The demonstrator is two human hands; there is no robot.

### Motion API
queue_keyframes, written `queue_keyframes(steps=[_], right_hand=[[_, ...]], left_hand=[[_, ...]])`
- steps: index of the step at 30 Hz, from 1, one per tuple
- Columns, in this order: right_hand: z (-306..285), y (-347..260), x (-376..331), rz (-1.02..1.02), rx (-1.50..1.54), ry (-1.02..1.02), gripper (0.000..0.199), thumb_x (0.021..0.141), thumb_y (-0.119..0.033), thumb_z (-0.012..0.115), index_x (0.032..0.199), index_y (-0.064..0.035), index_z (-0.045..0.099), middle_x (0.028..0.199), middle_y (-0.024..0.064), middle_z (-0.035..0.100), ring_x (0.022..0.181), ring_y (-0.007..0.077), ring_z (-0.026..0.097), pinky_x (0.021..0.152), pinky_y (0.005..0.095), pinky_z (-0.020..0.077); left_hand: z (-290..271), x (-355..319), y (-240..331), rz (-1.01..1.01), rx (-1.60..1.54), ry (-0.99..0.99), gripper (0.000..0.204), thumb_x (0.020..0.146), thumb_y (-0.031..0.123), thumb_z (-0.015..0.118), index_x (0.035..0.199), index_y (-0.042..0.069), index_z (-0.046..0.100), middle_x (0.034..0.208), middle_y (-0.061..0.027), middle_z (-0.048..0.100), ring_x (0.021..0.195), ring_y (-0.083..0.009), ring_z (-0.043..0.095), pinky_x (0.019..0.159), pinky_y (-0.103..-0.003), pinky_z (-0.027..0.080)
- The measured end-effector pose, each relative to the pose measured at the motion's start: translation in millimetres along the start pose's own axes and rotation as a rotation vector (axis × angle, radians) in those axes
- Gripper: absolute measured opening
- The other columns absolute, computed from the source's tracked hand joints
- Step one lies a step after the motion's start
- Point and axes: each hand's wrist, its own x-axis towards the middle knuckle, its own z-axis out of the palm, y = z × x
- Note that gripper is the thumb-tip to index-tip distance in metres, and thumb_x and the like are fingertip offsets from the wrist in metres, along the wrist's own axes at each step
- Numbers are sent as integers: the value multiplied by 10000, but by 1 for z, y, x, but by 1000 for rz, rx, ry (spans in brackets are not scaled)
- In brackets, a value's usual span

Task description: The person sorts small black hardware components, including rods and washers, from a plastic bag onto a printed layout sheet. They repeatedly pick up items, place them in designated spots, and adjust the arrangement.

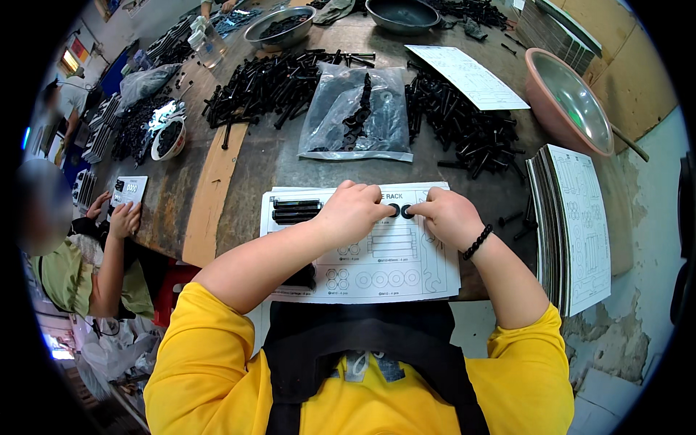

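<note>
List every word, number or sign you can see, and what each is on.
I don't transcribe wording, only locate it.
Central white card: bold heading, partly covered by the left hand; small labels below.
Stacked sheets at right: labels too small.
Loose sheet at upper right: too small.
Co-worker's card: too small.
Yellow shirt: chest marking, unclear.

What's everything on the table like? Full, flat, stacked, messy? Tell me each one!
Left hand: fingertips at the left black ring
Right hand: fingertip at the right black ring
Printed sheet: flat, partly covered
Black rods: lying side by side
Plastic bag: lying down, parts inside
Bolt pile: loose, messy
Metal bowl: holding dark parts
Card stack: piled up
</note>
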Motion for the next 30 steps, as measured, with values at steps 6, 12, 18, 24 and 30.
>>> queue_keyframes(steps=[6, 12, 18, 24, 30], right_hand=[[-6, -5, 1, 43, -30, -43, 241, 775, -116, 550, 974, -184, 669, 843, 83, 548, 821, 249, 569, 715, 340, 468], [3, -29, 15, -42, -17, -111, 279, 779, -98, 530, 1006, -199, 658, 864, 93, 537, 849, 248, 564, 726, 338, 467], [7, -43, 22, -61, -87, -127, 278, 790, -107, 519, 1020, -191, 650, 876, 97, 537, 859, 252, 566, 735, 346, 470], [9, -40, 24, -48, -63, -122, 264, 791, -109, 517, 1011, -176, 647, 865, 103, 538, 853, 254, 568, 727, 351, 468], [9, -23, 23, 36, 154, 45, 189, 812, -115, 518, 955, -126, 641, 857, 106, 544, 814, 271, 566, 715, 351, 467]], left_hand=[[-6, -6, -4, -53, -56, 54, 293, 749, 58, 563, 1008, 175, 636, 847, -31, 550, 861, -197, 541, 800, -346, 359], [-16, -34, -20, -113, -35, 9, 279, 730, 53, 584, 976, 165, 653, 856, -36, 552, 854, -205, 532, 788, -349, 358], [-16, -43, -20, -85, 2, 44, 289, 728, 60, 593, 986, 175, 655, 849, -36, 550, 845, -204, 532, 770, -347, 360], [-12, -41, -16, -98, -50, 53, 295, 712, 41, 592, 968, 173, 654, 838, -32, 550, 834, -186, 535, 762, -342, 358], [-15, -21, -36, -159, -136, 194, 228, 756, 44, 551, 965, 88, 631, 842, -82, 573, 815, -267, 562, 727, -389, 436]])
